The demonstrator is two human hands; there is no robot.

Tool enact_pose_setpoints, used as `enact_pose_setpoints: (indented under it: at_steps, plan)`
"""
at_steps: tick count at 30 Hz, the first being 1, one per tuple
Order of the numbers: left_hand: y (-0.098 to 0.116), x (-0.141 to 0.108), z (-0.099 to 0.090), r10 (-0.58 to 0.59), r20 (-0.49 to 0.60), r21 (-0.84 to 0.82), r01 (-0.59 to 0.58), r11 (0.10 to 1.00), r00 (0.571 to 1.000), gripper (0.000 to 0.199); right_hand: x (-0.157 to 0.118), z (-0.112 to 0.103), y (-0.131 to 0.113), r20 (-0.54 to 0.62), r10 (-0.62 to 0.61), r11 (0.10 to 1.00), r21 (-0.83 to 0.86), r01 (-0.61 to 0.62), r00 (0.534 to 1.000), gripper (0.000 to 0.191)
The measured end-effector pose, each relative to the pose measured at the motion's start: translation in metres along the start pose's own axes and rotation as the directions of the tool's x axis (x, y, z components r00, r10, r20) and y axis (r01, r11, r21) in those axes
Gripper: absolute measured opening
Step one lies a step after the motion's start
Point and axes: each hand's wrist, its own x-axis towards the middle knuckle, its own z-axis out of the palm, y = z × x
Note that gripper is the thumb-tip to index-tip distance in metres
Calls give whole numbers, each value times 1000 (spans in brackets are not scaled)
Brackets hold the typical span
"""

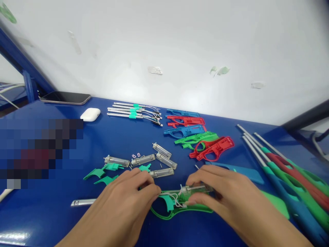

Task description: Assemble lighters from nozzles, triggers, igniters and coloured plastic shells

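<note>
A green lighter casing half [164, 215] lies in front of me, with a teal trigger [168, 203] and white wires [174, 196] in it. My left hand [128, 197] is closed on the casing's front end, its fingertips by the wires. A silver tube [82, 202] sticks out to the left from under that hand. My right hand [222, 188] is closed around a clear fuel tank [194, 188], which sits over the casing's rear part. Thumb and fingers grip the tank from both sides; its far end is hidden by the hand.
Several clear tanks [142, 160] and teal triggers [94, 174] lie beyond my left hand. Wired tubes [125, 110] and coloured casing halves [186, 131] lie farther back. Long lighters [285, 171] stand right. A phone [66, 97] and white case [90, 114] lie far left, beside a pixelated patch.
</note>
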Motion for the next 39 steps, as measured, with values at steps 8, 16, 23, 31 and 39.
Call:
enact_pose_setpoints:
  at_steps: [8,16,23,31,39]
  plan:
    - [0,-2,3,22,-7,-4,-22,1000,1000,35,-4,-2,7,99,-67,997,47,62,993,16]
    - [8,-1,-1,99,7,112,-99,989,995,34,1,-1,-1,147,-17,996,90,4,989,14]
    - [16,-6,8,156,66,138,-164,977,986,31,5,-5,-6,136,21,989,145,-41,990,11]
    - [20,1,18,107,117,90,-118,989,987,17,-1,-6,-7,70,-29,999,25,27,997,28]
    - [21,4,17,86,149,140,-107,984,985,35,-5,0,-6,-41,32,999,29,-31,999,26]
